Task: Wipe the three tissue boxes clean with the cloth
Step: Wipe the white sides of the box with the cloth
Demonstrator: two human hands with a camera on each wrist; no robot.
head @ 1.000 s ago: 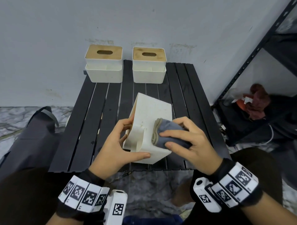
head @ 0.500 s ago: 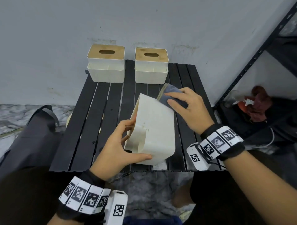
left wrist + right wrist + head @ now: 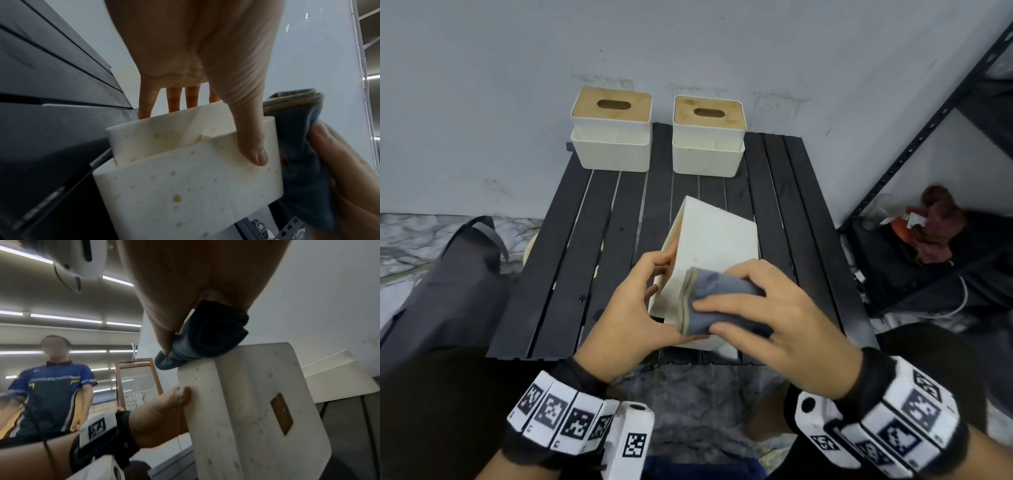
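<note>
Cream plastic tissue box (image 3: 717, 240), tipped on the black slatted table (image 3: 571, 240): left hand (image 3: 633, 308) clasps it steady, right hand (image 3: 774, 318) fingers pinching folded grey cloth (image 3: 709, 298) for wiping.

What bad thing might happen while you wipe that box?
The box is tipped on its side near the table's front edge, steadied only by the left hand. A hard push from the cloth in the right hand might slide it off. Its spots may get missed.
</note>
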